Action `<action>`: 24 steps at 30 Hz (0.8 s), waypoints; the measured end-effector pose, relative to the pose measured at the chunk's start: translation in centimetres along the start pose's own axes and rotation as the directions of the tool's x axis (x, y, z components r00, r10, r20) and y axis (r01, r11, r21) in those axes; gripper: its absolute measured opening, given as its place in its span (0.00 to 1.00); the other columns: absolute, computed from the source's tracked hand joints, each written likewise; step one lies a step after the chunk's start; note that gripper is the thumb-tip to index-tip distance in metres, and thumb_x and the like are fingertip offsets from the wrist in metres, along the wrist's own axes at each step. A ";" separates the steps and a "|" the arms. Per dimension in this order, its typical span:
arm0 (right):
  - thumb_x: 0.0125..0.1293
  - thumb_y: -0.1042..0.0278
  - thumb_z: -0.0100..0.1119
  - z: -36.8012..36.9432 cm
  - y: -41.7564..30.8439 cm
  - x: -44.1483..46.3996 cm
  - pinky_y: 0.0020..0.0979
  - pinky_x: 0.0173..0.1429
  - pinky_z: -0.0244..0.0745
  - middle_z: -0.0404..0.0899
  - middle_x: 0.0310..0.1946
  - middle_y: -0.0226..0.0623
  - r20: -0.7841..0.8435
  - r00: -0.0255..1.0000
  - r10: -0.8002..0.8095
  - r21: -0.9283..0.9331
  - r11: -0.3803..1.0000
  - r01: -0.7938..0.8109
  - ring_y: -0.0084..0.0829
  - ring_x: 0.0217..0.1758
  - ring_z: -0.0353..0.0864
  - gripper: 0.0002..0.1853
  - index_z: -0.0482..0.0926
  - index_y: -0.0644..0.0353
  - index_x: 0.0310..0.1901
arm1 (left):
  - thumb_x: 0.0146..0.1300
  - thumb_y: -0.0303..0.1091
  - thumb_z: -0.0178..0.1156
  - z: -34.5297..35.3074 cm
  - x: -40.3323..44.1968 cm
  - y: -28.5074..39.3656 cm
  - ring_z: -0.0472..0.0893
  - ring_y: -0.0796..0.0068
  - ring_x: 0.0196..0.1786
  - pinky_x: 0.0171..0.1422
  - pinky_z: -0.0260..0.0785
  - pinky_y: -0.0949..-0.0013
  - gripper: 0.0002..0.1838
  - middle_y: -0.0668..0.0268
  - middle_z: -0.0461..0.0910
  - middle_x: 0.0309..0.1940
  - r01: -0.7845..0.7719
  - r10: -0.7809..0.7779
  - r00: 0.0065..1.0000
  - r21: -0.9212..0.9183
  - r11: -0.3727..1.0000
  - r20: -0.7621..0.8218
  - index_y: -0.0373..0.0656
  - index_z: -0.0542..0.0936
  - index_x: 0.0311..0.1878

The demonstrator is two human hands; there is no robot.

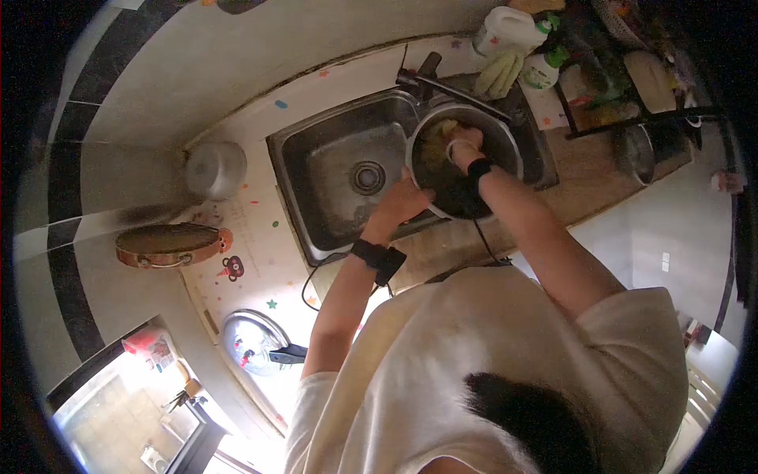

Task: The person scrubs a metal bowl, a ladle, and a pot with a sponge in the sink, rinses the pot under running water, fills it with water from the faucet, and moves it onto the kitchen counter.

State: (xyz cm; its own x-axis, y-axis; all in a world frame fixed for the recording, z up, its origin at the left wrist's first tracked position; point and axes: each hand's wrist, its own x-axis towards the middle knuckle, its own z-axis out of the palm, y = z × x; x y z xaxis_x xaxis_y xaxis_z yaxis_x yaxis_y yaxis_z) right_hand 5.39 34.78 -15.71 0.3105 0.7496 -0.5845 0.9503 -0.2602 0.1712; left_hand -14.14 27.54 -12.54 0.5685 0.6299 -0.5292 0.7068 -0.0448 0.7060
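Observation:
A large round metal pot (pixel 505 130) stands over the right part of the sink, below the faucet (pixel 454 91). My left hand (pixel 407 199) grips its near left rim, fingers closed over the edge. Inside the pot is my right hand (pixel 467 144), reaching down among yellowish-green pieces (pixel 434 150) that look like leafy vegetables. Its fingertips are partly hidden, so I cannot see whether it grasps any of them. The pot's lower inside is dark. Black bands circle both wrists.
Left of the pot lies the sink basin (pixel 332 150) with its drain. White bottles (pixel 509 31) and greenish gloves (pixel 499 75) sit behind the faucet. On the left counter are a metal pot (pixel 215 170), a round wooden board (pixel 167 243) and a glass lid (pixel 251 344).

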 end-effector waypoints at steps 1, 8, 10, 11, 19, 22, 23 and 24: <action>0.54 0.64 0.55 0.5 -0.1 0.2 0.27 0.32 0.73 0.78 0.30 0.37 -0.072 0.997 0.014 0.251 0.968 0.004 0.31 0.31 0.78 0.11 0.77 0.62 0.35 | 0.51 0.44 0.51 0.4 0.2 -0.1 0.77 0.51 0.35 0.40 0.68 0.63 0.49 0.42 0.76 0.31 -0.006 0.006 1.000 -0.002 1.000 -0.023 0.18 0.34 0.59; 0.58 0.65 0.49 2.1 -1.2 -2.1 0.30 0.44 0.69 0.75 0.38 0.39 -0.332 0.935 0.122 0.930 0.209 0.303 0.32 0.41 0.74 0.14 0.73 0.66 0.41 | 0.48 0.44 0.53 -0.3 -0.5 1.6 0.75 0.50 0.43 0.47 0.66 0.62 0.51 0.43 0.75 0.37 0.078 -0.088 0.995 -0.168 0.983 -0.054 0.22 0.31 0.59; 0.60 0.64 0.47 1.6 -1.8 -5.9 0.29 0.50 0.65 0.72 0.44 0.40 -0.320 0.943 -0.089 0.909 0.252 0.332 0.32 0.47 0.71 0.16 0.70 0.66 0.45 | 0.48 0.44 0.53 0.6 0.6 0.3 0.75 0.49 0.44 0.47 0.66 0.62 0.51 0.43 0.75 0.37 -0.006 -0.008 0.995 -0.148 0.989 -0.096 0.22 0.30 0.59; 0.60 0.64 0.45 1.9 -1.7 -7.1 0.28 0.53 0.62 0.70 0.48 0.41 -0.273 0.938 -0.214 0.915 0.242 0.322 0.32 0.50 0.68 0.17 0.68 0.66 0.48 | 0.48 0.44 0.53 0.7 0.8 0.2 0.75 0.49 0.44 0.47 0.66 0.62 0.51 0.43 0.75 0.38 -0.025 0.010 0.995 -0.151 0.988 -0.100 0.22 0.30 0.59; 0.55 0.63 0.51 7.9 9.2 -4.0 0.38 0.47 0.68 0.76 0.40 0.40 0.223 0.633 -0.741 0.306 0.670 0.677 0.35 0.43 0.73 0.18 0.74 0.64 0.45 | 0.50 0.44 0.51 0.8 0.8 0.2 0.74 0.48 0.44 0.46 0.65 0.62 0.50 0.40 0.74 0.36 0.037 -0.041 0.998 -0.087 0.996 -0.048 0.19 0.30 0.58; 0.52 0.65 0.54 1.1 9.5 -5.5 0.36 0.45 0.69 0.77 0.39 0.37 0.321 0.747 -0.582 -0.289 0.691 0.663 0.34 0.44 0.73 0.15 0.76 0.62 0.42 | 0.49 0.44 0.52 1.7 2.0 -1.2 0.74 0.47 0.44 0.46 0.65 0.61 0.48 0.38 0.73 0.37 -0.031 0.026 0.997 -0.069 0.997 -0.068 0.18 0.35 0.57; 0.51 0.67 0.55 -1.5 8.4 -6.7 0.34 0.45 0.69 0.76 0.39 0.36 0.337 0.793 -0.508 -0.478 0.634 0.609 0.34 0.45 0.72 0.14 0.76 0.61 0.40 | 0.49 0.44 0.53 1.7 2.0 -1.3 0.74 0.46 0.44 0.47 0.65 0.60 0.47 0.38 0.73 0.37 -0.037 0.033 0.996 -0.062 0.997 -0.079 0.18 0.37 0.57; 0.49 0.68 0.56 -3.3 7.7 -7.7 0.32 0.44 0.69 0.76 0.40 0.35 0.314 0.822 -0.475 -0.616 0.557 0.557 0.33 0.46 0.72 0.13 0.77 0.60 0.39 | 0.49 0.43 0.53 1.4 1.3 -0.7 0.73 0.46 0.45 0.47 0.65 0.59 0.46 0.37 0.72 0.38 -0.019 0.013 0.995 -0.058 0.998 -0.096 0.18 0.40 0.57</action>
State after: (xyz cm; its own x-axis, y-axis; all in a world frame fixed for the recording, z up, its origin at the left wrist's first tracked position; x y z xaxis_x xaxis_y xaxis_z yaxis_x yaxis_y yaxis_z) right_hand 10.39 28.99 -7.25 -0.2034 0.5489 -0.8107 0.7167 0.6476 0.2587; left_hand -13.31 27.34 -14.35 0.5346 0.7009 -0.4722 0.6705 -0.0117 0.7418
